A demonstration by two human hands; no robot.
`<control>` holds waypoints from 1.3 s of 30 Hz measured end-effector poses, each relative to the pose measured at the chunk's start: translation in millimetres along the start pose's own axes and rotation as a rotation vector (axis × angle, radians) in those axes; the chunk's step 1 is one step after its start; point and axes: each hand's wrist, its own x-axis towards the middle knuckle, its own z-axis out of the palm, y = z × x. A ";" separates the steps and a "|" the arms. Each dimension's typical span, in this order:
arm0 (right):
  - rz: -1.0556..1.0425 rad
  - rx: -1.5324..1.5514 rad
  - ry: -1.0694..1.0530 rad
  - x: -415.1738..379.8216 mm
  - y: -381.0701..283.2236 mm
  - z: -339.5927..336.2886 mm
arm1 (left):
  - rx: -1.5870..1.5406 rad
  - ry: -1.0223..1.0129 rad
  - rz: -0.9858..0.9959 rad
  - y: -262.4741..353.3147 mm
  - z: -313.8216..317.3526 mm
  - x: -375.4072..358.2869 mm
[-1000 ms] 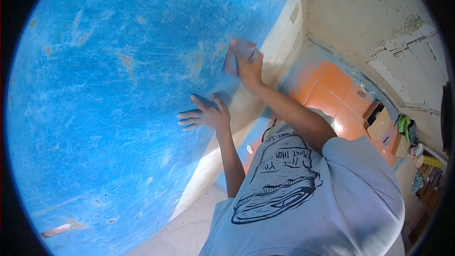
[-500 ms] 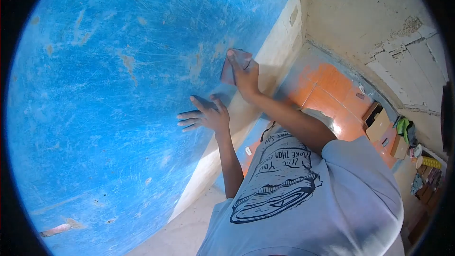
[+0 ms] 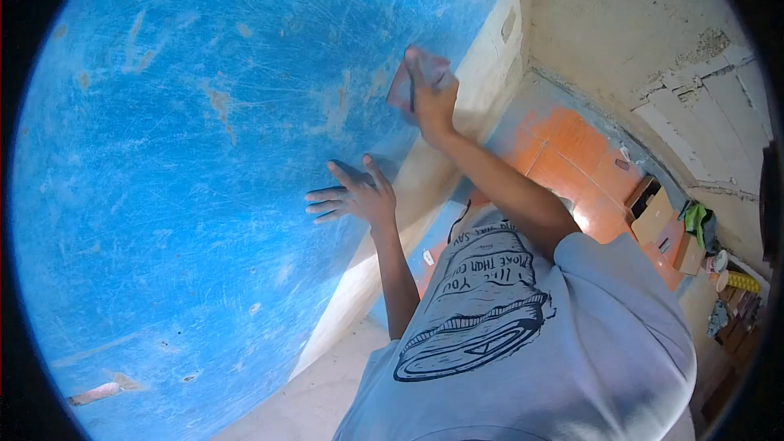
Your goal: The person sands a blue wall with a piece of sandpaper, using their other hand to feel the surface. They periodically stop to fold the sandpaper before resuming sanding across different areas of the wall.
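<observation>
So the person is right up against a big blue wall [image 3: 188, 163], scuffed and scratched all over, with tan patches where the paint has worn through. Their right hand [image 3: 433, 98] is pressing a small pinkish-red sanding sheet [image 3: 416, 77] flat onto the wall, fingers spread across the back of it and holding it there, so that hand is clamped down on the sheet rather than loose. The sheet sits high on the wall, near its right-hand edge, just beside the pale unpainted strip [image 3: 469, 106] that runs down along that edge. The left hand [image 3: 355, 194] is lower on the wall, below and a bit left of the sheet, palm flat on the blue with fingers splayed out, holding nothing, just leaning on the surface. Both forearms reach up from a light grey t-shirt [image 3: 572, 343] with a dark printed graphic and some lettering on it. Off to the right of the wall, past the pale strip, there's a rough plastered side wall [image 3: 621, 24], and further out from the blue wall an orange tiled floor [image 3: 572, 163] with a few cardboard boxes [image 3: 661, 216] and some small clutter next to them that's too tiny to make out.
</observation>
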 end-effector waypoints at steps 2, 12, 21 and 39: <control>-0.131 -0.019 0.002 -25.2 13.8 5.3 | 0.016 0.035 0.009 2.8 0.4 1.7; -0.331 0.073 0.054 -18.6 21.5 13.8 | 0.023 0.054 0.010 4.1 0.5 2.0; -0.174 0.091 0.010 -21.2 16.0 9.0 | 0.103 0.086 0.012 4.3 4.2 1.5; 0.464 0.182 -0.866 -18.1 -52.4 -66.6 | -0.220 -0.049 0.064 34.4 -57.4 -7.7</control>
